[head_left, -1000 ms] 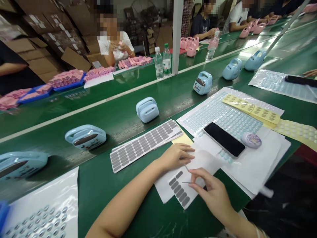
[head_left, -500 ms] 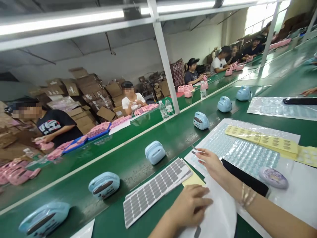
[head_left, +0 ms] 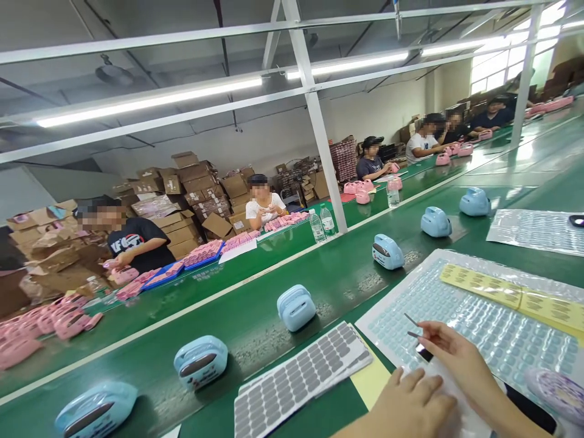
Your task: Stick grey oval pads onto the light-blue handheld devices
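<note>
My right hand [head_left: 460,353] is closed on a pair of tweezers [head_left: 411,319], whose two thin tips stand apart and point left. Nothing shows between the tips. Fingers spread, my left hand [head_left: 410,398] lies low over a white sheet [head_left: 469,417], just left of the right hand. Left of it are stacked sheets of grey oval stickers [head_left: 298,380], with a yellow sheet [head_left: 371,377] partly under them. A sheet of clear bluish stickers [head_left: 410,313] spreads beyond the right hand. A black phone [head_left: 529,409] is partly hidden by my right arm.
Light-blue handled plastic shells [head_left: 296,307] stand spaced along the green belt [head_left: 255,340]. Yellow sticker strips [head_left: 483,286] and a purple patterned oval [head_left: 556,392] lie on the right. Across the belt, several people sit by pink parts [head_left: 203,252]; two bottles [head_left: 327,220] stand near a post.
The view has tilted upward, so the table sits lower in the picture. My left hand has flattened out and is closer to the right hand, which still holds the tweezers.
</note>
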Demonstrator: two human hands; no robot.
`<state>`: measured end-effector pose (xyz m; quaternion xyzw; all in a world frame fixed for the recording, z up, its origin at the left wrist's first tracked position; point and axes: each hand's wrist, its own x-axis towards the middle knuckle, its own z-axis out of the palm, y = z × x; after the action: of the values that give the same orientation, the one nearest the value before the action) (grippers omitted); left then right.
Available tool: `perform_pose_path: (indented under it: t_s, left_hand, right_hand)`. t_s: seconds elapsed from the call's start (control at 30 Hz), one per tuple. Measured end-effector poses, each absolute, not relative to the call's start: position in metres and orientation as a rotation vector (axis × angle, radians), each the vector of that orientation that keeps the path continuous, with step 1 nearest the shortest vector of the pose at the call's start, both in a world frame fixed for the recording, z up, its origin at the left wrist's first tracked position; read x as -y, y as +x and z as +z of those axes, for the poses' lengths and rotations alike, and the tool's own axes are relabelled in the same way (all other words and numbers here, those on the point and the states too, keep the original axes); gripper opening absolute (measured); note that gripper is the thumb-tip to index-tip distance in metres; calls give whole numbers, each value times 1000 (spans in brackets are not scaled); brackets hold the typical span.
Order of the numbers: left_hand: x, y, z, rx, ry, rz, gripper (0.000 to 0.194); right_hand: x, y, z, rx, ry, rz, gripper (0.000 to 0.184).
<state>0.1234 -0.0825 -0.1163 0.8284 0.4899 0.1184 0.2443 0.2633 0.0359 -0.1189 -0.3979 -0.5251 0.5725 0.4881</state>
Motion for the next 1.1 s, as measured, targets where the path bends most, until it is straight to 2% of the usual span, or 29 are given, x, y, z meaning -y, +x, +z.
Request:
perform_pose_path:
  t_s: [0.03,0.1,0.3,0.4,0.5,0.57,0.67,0.83,1.1]
  left_hand:
    - [80,130,-118,-1349,2205,392,96]
    - [79,136,-121,-1342,2114,444,101]
    - [103,114,-121,-1438,2245,378,93]
    - [117,102,-100,-1506,2330,296,88]
    - [123,98,-76,-1591,2276,181,92]
    - [122,100,-66,-1655,2228,77,85]
    - [119,104,-63,-1681,2236,4,75]
    - [123,105,-65,-1634,2272,49,70]
    - [118,111,-63,-1577,2254,34,72]
  right_hand:
    - [-35,263,-119,1280,-967,1385,47]
    - [-35,266,-119,1290,-969,1362,47]
    - [-44,298,-114,1382,-981,1135,40]
    - [-40,317,-112,1565,-976,982,54]
    - [-24,331,-112,1794,-1003,857,71]
    - [-13,335,-112,1924,-1041,796,78]
    - [-5,337,-112,2041,-1115,742,76]
    - [-3,338,-112,2089,-1114,736,73]
    - [4,335,-105,2042,-1064,751,98]
